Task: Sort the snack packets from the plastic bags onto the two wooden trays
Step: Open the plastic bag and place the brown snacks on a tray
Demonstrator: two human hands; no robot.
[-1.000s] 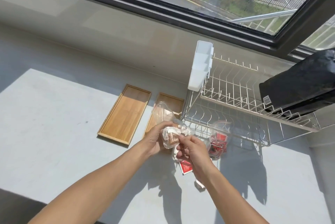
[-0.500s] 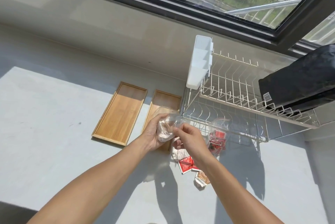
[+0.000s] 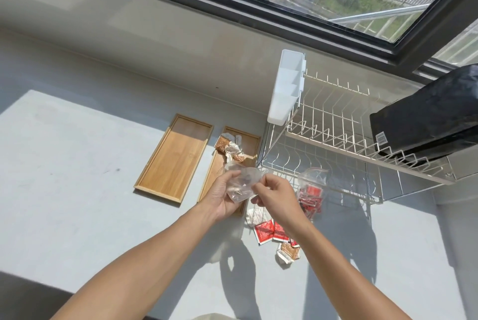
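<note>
- Left hand [image 3: 224,196] cradles the clear plastic bag [image 3: 241,183]; right hand [image 3: 275,196] pinches its rim.
- Brown snack packets [image 3: 229,150] lie just beyond both hands, on the near wooden tray [image 3: 254,142].
- Red packets [image 3: 271,230] lie below the right wrist.

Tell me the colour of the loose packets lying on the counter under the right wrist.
Red with white print, clearest in the head view.

Both bare forearms reach forward from the bottom of the view and converge near the middle. The left hand [image 3: 223,196] is turned palm-up, fingers curled in a cupping grip. The right hand [image 3: 275,195] faces it knuckles-up, thumb and forefinger pinched together, the other fingers curled beneath.
</note>
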